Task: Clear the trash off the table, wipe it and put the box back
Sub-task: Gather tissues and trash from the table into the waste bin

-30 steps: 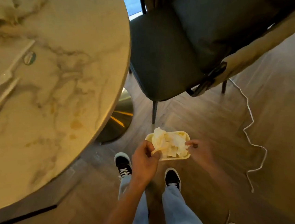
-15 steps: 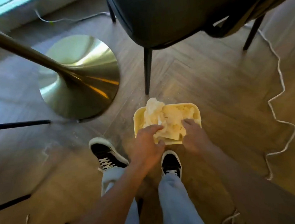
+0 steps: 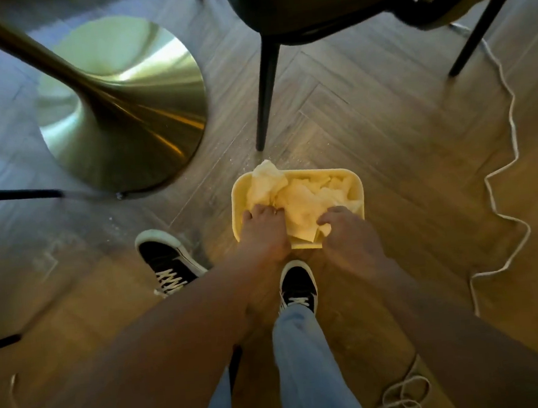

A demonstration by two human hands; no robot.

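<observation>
Floor (image 3: 388, 167) is herringbone wood; brass counter base (image 3: 123, 119) far left, dark chair (image 3: 308, 2) beyond. I see the yellow box (image 3: 355, 180) on the floor by my shoes, full of crumpled paper (image 3: 303, 200). Left hand (image 3: 263, 233) fingers curl onto the paper; right hand (image 3: 348, 232) fingers curl over the box's near edge.

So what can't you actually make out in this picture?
- Head view: the fingertips of the left hand and right hand are buried in the crumpled paper.
- The bottom of the box is covered by that paper.
- The table top is cut off by the upper edge; only its gold base shows.
- The chair is cropped to its seat underside and legs.
- The left edge is blurred.
</observation>
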